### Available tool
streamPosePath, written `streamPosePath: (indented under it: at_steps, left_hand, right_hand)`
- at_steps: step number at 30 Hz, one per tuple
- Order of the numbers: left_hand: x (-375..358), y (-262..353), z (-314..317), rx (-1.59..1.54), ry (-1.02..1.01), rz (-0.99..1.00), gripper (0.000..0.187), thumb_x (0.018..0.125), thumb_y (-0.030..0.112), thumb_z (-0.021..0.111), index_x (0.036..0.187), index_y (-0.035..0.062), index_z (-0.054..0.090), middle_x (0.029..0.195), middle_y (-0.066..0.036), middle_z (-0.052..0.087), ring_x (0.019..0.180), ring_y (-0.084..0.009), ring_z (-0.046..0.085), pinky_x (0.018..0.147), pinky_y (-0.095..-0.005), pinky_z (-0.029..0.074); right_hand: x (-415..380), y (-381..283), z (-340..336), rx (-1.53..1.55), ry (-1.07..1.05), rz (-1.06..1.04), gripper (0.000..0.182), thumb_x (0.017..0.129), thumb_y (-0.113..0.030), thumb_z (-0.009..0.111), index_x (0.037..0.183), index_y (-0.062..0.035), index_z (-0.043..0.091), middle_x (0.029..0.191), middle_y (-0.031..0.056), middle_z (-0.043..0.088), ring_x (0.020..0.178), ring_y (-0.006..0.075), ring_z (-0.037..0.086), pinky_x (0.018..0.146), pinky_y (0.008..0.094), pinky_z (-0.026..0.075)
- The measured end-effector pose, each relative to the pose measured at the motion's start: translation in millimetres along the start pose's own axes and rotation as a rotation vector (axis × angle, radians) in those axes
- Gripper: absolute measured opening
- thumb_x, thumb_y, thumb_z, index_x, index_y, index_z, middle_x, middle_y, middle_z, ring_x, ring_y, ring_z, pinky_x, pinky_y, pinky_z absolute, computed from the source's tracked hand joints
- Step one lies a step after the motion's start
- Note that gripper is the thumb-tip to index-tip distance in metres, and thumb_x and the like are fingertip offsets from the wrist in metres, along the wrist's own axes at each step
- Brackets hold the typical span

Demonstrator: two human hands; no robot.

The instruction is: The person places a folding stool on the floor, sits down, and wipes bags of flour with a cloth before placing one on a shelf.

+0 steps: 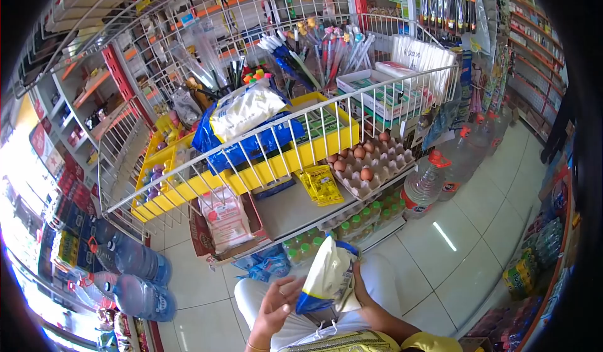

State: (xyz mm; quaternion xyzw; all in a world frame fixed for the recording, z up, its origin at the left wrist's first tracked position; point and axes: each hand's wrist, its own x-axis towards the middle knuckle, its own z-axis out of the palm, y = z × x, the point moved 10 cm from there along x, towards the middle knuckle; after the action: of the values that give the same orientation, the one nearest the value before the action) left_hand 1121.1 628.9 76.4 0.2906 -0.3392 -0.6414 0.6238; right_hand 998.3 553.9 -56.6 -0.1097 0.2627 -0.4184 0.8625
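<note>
A white and blue plastic packet (328,275) is held upright over my lap. My right hand (362,294) grips its right side, with the fingers partly hidden behind it. At the packet's left, my left hand (276,303) has its fingers apart and holds nothing; the fingertips are close to the packet's edge. Ahead of me, a larger blue and white plastic bag (248,116) lies on top of the goods in the wire basket (301,116). Yellow sachets (321,185) lie on the shelf below the basket.
An egg tray (383,167) with several eggs sits on the lower shelf, near a red box (202,242) holding a white packet. Green-capped bottles (308,248) stand underneath. Large water bottles stand on the tiled floor (471,226) at the right (419,192) and left (143,298).
</note>
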Motion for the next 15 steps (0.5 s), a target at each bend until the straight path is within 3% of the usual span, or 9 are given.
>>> streamPosePath:
  at_steps: [1,5,7,8,10,12,15]
  left_hand:
    - [-2.7,-13.8,-3.0,-0.121,-0.039,-0.153,0.087,0.077,0.022,0.073,0.141,-0.0006,0.018,0.139,-0.023,0.035,0.125,-0.0284,0.041,0.100,-0.0360,0.035]
    - [-2.0,-25.2,-5.9,0.210,-0.047,-0.190,0.102,0.072,0.025,0.078,0.143,-0.0020,0.011,0.136,-0.017,0.039,0.124,-0.0230,0.040,0.102,-0.0343,0.031]
    - [3.6,-23.8,-22.2,0.127,0.020,-0.147,0.099,0.071,0.019,0.078,0.143,-0.0016,0.013,0.137,-0.016,0.039,0.123,-0.0245,0.042,0.103,-0.0345,0.031]
    - [7.9,-25.7,-33.5,0.063,0.048,-0.117,0.098,0.071,0.017,0.078,0.143,-0.0008,0.013,0.137,-0.015,0.040,0.122,-0.0249,0.043,0.104,-0.0341,0.031]
    - [6.0,-38.4,-54.2,0.020,0.093,-0.109,0.097,0.067,0.011,0.080,0.142,0.0015,0.019,0.133,-0.013,0.044,0.119,-0.0258,0.047,0.101,-0.0358,0.036]
    - [-2.2,-43.2,-68.8,-0.080,0.272,-0.083,0.096,0.061,0.008,0.083,0.138,0.0030,0.026,0.128,-0.011,0.048,0.117,-0.0264,0.048,0.098,-0.0389,0.041]
    - [-4.2,-37.4,-61.0,-0.137,0.281,-0.034,0.087,0.059,-0.002,0.080,0.132,0.0031,0.032,0.121,-0.012,0.052,0.111,-0.0274,0.053,0.093,-0.0419,0.047]
  right_hand:
    - [6.4,-1.5,-14.4,-0.050,0.015,-0.026,0.069,0.086,-0.060,0.046,0.122,-0.0014,0.047,0.101,0.0100,0.062,0.087,0.0192,0.062,0.078,0.0327,0.051]
    - [4.7,-17.7,-27.8,-0.296,0.106,-0.148,0.054,0.090,-0.043,0.054,0.124,-0.0027,0.045,0.108,0.0083,0.060,0.092,0.0178,0.060,0.081,0.0317,0.049]
    - [0.7,-33.5,-9.6,-0.411,0.086,-0.248,0.046,0.090,-0.030,0.058,0.125,-0.0021,0.044,0.110,0.0071,0.058,0.097,0.0167,0.057,0.083,0.0299,0.047]
    - [1.1,-39.4,-3.2,-0.412,0.093,-0.242,0.046,0.090,-0.030,0.058,0.125,-0.0021,0.044,0.110,0.0071,0.058,0.097,0.0167,0.057,0.083,0.0299,0.047]
    - [1.5,-47.1,38.0,-0.523,-0.162,-0.269,0.051,0.089,-0.028,0.060,0.127,-0.0016,0.041,0.111,0.0074,0.056,0.099,0.0151,0.054,0.085,0.0291,0.045]
    - [-2.7,-59.7,62.3,-0.656,-0.165,-0.287,0.053,0.088,-0.026,0.061,0.129,-0.0013,0.038,0.111,0.0078,0.054,0.099,0.0148,0.053,0.085,0.0288,0.044]
    - [2.0,-75.6,89.9,-0.845,-0.219,-0.388,0.056,0.087,-0.023,0.063,0.128,-0.0006,0.034,0.111,0.0084,0.052,0.100,0.0146,0.049,0.088,0.0278,0.041]
